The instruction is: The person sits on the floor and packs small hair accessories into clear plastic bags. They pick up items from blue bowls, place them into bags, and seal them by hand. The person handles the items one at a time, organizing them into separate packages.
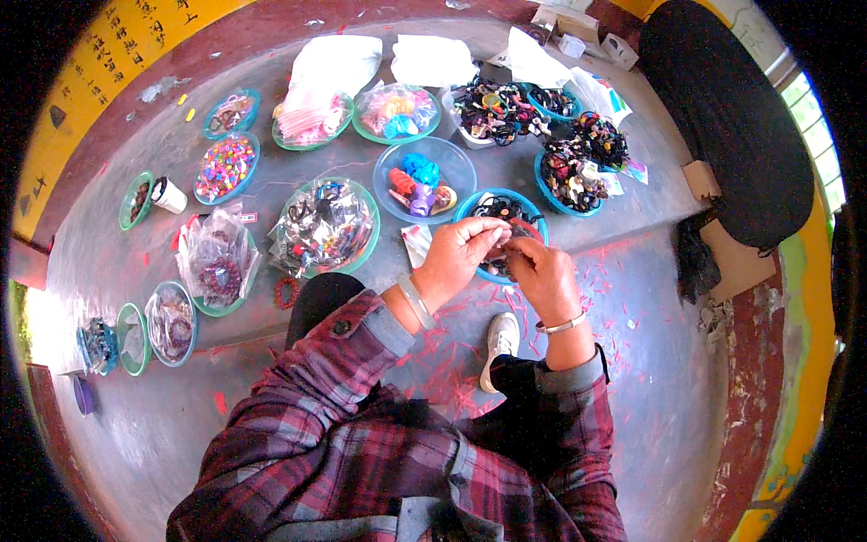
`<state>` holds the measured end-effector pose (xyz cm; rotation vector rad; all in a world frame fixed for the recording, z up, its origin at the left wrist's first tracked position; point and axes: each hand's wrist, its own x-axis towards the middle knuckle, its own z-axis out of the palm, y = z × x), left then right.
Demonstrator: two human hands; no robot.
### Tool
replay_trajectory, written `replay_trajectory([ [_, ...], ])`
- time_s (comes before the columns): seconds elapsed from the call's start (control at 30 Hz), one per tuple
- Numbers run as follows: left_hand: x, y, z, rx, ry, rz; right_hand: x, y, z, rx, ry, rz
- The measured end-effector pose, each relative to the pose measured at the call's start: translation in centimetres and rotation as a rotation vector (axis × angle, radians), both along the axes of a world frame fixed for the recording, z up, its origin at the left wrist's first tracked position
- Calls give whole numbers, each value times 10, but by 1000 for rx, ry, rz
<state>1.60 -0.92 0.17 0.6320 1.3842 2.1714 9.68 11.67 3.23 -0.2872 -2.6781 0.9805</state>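
Note:
My left hand (pixel 452 257) and my right hand (pixel 547 282) meet in front of me with fingertips pinched close together. Between them is a small reddish, thin item (pixel 524 230) whose kind I cannot make out. Right below and behind the fingers stands a blue bowl (pixel 460 213) holding black hair ties (pixel 495 207), partly hidden by my hands. Just beyond it, a clear blue bowl (pixel 388 185) contains blue, red and purple pieces. A white packet (pixel 416 245) lies beside my left hand.
Several bowls spread left across the grey ledge, among them one of colourful beads (pixel 226 168) and one of small bagged pieces (pixel 327 226). Dark hair ties fill a bowl (pixel 571 185) at the right. Red scraps (pixel 452 379) litter the floor near my shoe (pixel 502 340). A cardboard box (pixel 736 262) stands far right.

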Motion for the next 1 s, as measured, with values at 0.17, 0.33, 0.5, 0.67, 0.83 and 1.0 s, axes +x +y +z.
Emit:
replay_trajectory([
  [0.17,4,0,4,-6,103,52,1,-13,8,336,164,-16],
  [0.33,1,0,4,-119,171,125,-3,-19,11,611,169,71],
  [0.5,-8,6,-17,-223,239,229,-7,-19,4,742,149,135],
  [0.67,-16,4,-10,-297,353,235,-12,-20,7,786,182,134],
  [0.83,-31,0,3,-366,491,246,-13,-16,18,383,362,38],
  [1.0,-58,-10,-9,-324,198,152,-17,2,11,-96,436,-132],
])
